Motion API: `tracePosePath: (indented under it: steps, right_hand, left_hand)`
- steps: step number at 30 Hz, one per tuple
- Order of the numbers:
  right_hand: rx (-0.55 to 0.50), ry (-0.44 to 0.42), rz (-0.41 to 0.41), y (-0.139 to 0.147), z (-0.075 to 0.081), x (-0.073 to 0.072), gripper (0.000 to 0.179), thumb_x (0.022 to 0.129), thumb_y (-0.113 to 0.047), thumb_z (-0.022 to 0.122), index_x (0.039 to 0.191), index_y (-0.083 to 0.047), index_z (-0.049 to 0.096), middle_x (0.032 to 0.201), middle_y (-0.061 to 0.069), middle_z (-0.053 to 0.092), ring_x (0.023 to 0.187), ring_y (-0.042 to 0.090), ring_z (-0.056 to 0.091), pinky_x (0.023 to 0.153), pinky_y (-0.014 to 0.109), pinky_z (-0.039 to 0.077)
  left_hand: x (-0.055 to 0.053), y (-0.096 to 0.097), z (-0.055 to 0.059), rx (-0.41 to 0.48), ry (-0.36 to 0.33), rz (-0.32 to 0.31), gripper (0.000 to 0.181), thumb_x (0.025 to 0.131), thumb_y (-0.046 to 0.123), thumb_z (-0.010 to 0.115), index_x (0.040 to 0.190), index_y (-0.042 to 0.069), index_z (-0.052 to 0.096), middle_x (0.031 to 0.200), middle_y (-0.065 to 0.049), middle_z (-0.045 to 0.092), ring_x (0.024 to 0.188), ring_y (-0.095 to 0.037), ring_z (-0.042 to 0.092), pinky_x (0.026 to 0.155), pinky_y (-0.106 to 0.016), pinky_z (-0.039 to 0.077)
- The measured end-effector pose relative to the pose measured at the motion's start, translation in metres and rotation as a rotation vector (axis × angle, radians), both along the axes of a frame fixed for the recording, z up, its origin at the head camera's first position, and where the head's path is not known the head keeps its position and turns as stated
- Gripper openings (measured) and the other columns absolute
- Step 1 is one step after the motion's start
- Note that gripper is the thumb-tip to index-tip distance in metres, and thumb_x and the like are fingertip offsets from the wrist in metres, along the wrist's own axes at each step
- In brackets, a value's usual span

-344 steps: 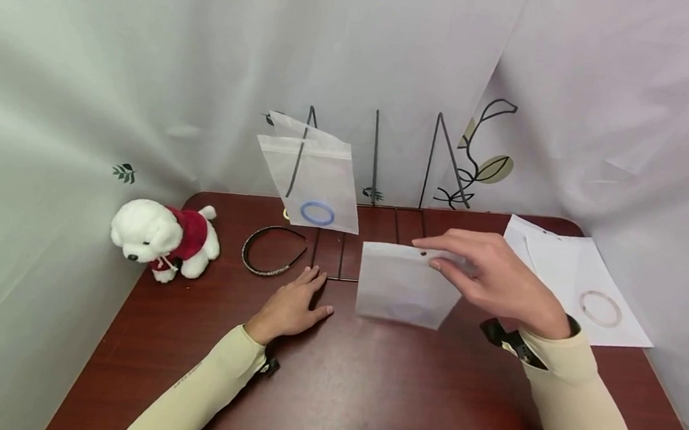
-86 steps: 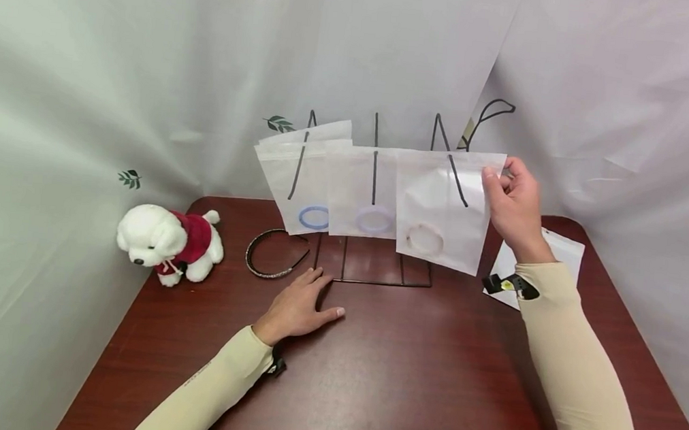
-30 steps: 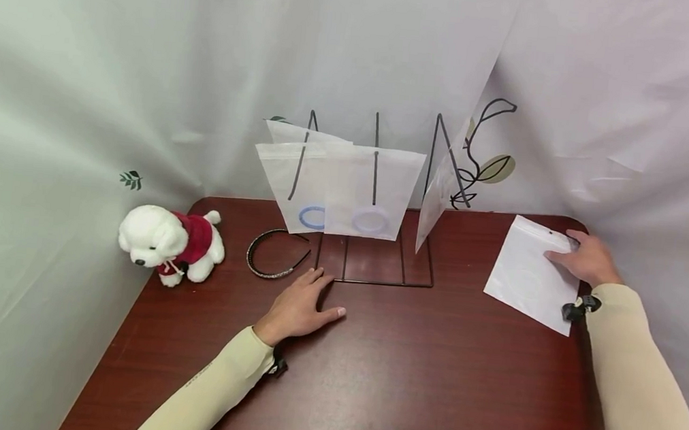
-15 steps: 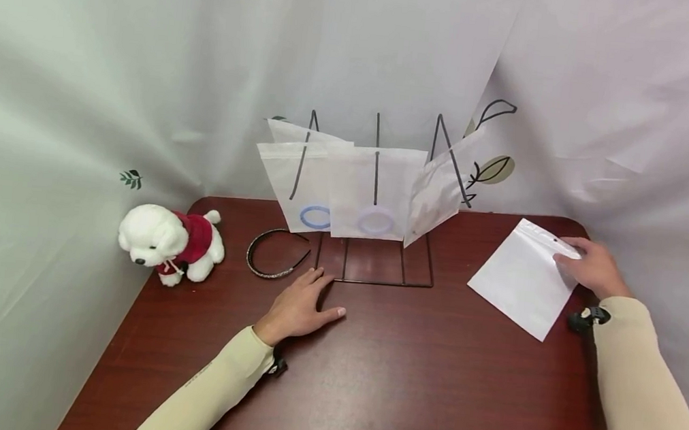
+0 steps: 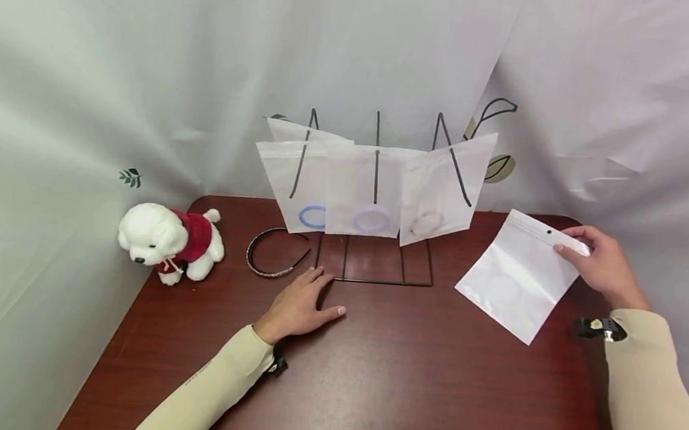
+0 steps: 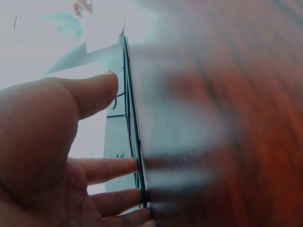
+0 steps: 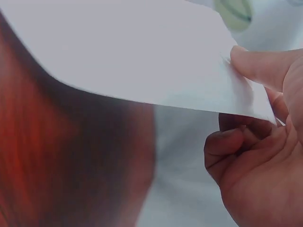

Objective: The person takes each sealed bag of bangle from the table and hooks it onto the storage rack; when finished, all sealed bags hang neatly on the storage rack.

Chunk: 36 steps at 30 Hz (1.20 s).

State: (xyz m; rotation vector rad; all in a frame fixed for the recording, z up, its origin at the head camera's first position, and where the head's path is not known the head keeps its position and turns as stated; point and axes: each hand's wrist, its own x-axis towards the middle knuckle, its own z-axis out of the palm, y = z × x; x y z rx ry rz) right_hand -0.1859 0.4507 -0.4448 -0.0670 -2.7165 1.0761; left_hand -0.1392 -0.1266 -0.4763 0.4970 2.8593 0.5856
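My right hand (image 5: 604, 265) pinches the top right corner of a white zip bag (image 5: 517, 278) between thumb and fingers. A faint ring outline shows in its lower half, and a small dark hole sits near its top edge. In the right wrist view the bag (image 7: 132, 52) stretches out from the thumb, over the table. My left hand (image 5: 296, 310) lies with spread fingers at the front left corner of a black wire rack (image 5: 384, 283), fingertips at its base wire (image 6: 135, 137). From the rack's prongs hang bags with a blue bangle (image 5: 312, 217), a lilac bangle (image 5: 371, 220) and a pinkish bangle (image 5: 427, 223).
A beaded headband (image 5: 265, 273) lies left of the rack. Further left stands a white plush dog (image 5: 164, 237) in a red top. Pale printed curtains (image 5: 622, 130) enclose the back and sides of the reddish-brown table (image 5: 397, 383).
Earlier my right hand hung the lilac-bangle and pinkish-bangle bags on the rack. Since then it has taken the bag on the right and tilted it. The pinkish-bangle bag has swung to face forward.
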Motion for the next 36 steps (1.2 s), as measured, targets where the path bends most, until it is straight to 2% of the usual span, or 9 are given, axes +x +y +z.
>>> tracePosePath:
  steps: [10, 16, 20, 29, 36]
  right_hand:
    - [-0.056, 0.119, 0.031, -0.031, 0.049, 0.028, 0.03, 0.094, -0.021, 0.082, 0.118, -0.007, 0.072, 0.089, -0.041, 0.062, 0.077, -0.008, 0.055, 0.069, 0.011, 0.039]
    - [-0.152, 0.151, 0.062, -0.047, 0.077, 0.048, 0.027, 0.091, -0.009, 0.082, 0.117, -0.009, 0.074, 0.091, -0.03, 0.069, 0.073, -0.004, 0.059, 0.064, 0.011, 0.043]
    - [-0.119, 0.201, 0.12, -0.064, 0.092, 0.059, 0.026, 0.089, -0.004, 0.083, 0.114, -0.008, 0.075, 0.09, -0.026, 0.07, 0.069, -0.002, 0.058, 0.061, 0.013, 0.043]
    - [0.004, 0.378, 0.268, -0.108, 0.11, 0.072, 0.034, 0.081, 0.006, 0.087, 0.107, -0.014, 0.08, 0.088, -0.024, 0.072, 0.064, -0.003, 0.056, 0.058, 0.015, 0.041]
    - [0.017, 0.458, 0.373, -0.144, 0.122, 0.078, 0.039, 0.075, 0.009, 0.088, 0.106, -0.015, 0.081, 0.091, -0.019, 0.075, 0.064, -0.003, 0.057, 0.059, 0.013, 0.043]
  left_hand:
    - [0.001, 0.002, 0.002, 0.011, 0.003, 0.001, 0.077, 0.096, 0.058, 0.071, 0.157, 0.015, 0.052, 0.167, -0.02, 0.042, 0.159, -0.037, 0.035, 0.119, -0.061, 0.04]
    - [0.001, 0.002, 0.002, 0.02, 0.01, 0.002, 0.077, 0.096, 0.058, 0.072, 0.156, 0.013, 0.053, 0.166, -0.021, 0.042, 0.158, -0.038, 0.035, 0.119, -0.06, 0.041]
    - [0.001, 0.001, 0.002, 0.022, 0.013, 0.002, 0.077, 0.096, 0.058, 0.072, 0.156, 0.012, 0.054, 0.166, -0.022, 0.042, 0.158, -0.038, 0.036, 0.119, -0.06, 0.041]
    - [0.0, 0.0, 0.002, 0.006, 0.005, 0.001, 0.078, 0.096, 0.059, 0.071, 0.157, 0.014, 0.052, 0.167, -0.02, 0.041, 0.159, -0.037, 0.035, 0.119, -0.06, 0.041]
    - [-0.001, -0.001, 0.001, -0.001, 0.004, 0.0, 0.08, 0.094, 0.061, 0.073, 0.158, 0.016, 0.052, 0.167, -0.019, 0.041, 0.159, -0.036, 0.035, 0.118, -0.06, 0.042]
